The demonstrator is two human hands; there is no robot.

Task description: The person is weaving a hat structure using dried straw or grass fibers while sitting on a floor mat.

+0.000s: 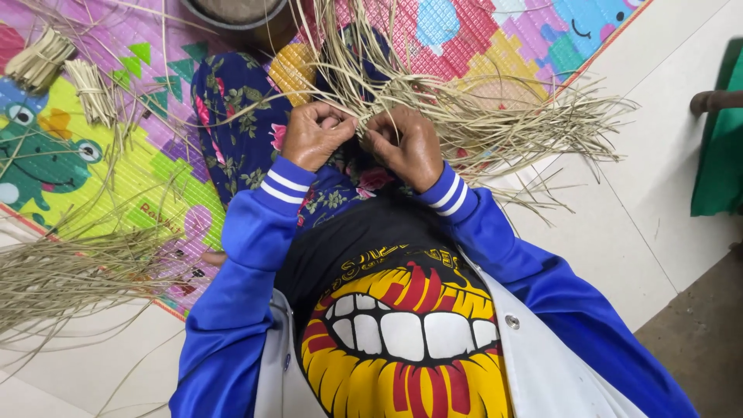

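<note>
My left hand (313,134) and my right hand (406,143) are close together over my lap, both closed on thin dried straw strands (364,97). The strands fan out from my fingers toward a tangled pile of straw (511,124) lying to the right on the colourful play mat (139,178). My knuckles hide the exact point where the strands meet. I wear a blue jacket with white-striped cuffs and sit on a floral cloth (232,131).
Two tied straw bundles (42,58) lie at the upper left of the mat. Another loose heap of straw (70,271) spreads at the left edge. A round dark container (232,15) stands at the top. White floor tiles (635,217) lie to the right, with green fabric (720,147) beyond.
</note>
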